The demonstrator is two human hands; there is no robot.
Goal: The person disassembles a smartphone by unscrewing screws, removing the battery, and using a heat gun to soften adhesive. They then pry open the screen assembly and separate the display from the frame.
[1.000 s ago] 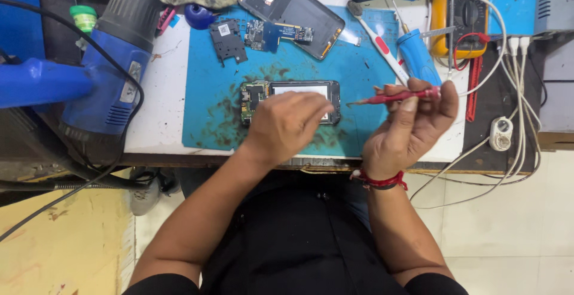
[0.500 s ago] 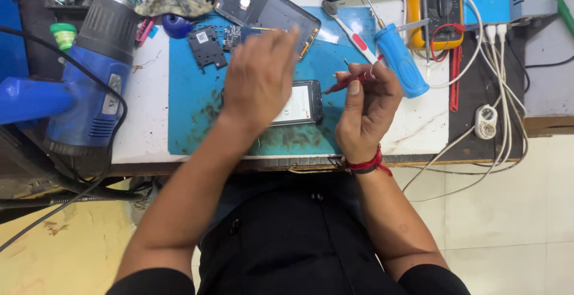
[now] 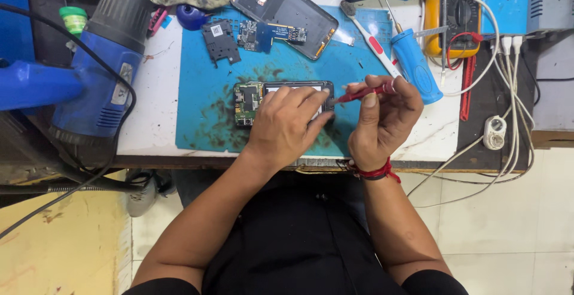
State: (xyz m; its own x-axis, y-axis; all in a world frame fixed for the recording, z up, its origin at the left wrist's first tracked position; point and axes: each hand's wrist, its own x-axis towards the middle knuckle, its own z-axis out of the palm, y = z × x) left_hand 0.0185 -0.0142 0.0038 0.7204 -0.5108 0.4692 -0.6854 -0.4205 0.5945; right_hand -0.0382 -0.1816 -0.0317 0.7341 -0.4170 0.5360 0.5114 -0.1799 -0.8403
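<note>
An opened phone (image 3: 254,96) with its circuit board exposed lies on a blue work mat (image 3: 203,91). My left hand (image 3: 287,124) rests flat over its right half, fingers spread, pinning it down. My right hand (image 3: 382,118) grips a thin red screwdriver (image 3: 362,93), its tip pointing left toward the phone's right end beside my left fingertips.
A phone back cover (image 3: 287,8), a small black plate (image 3: 220,40) and a loose board (image 3: 263,33) lie at the mat's far side. A blue heat gun (image 3: 101,73) sits left. A blue-handled screwdriver (image 3: 415,67), toothbrush (image 3: 371,40), yellow multimeter (image 3: 454,20) and white cables (image 3: 508,109) crowd the right.
My left hand came back from reaching toward the far side of the mat and settled on the phone. My right hand lowered the red screwdriver to the phone's right end.
</note>
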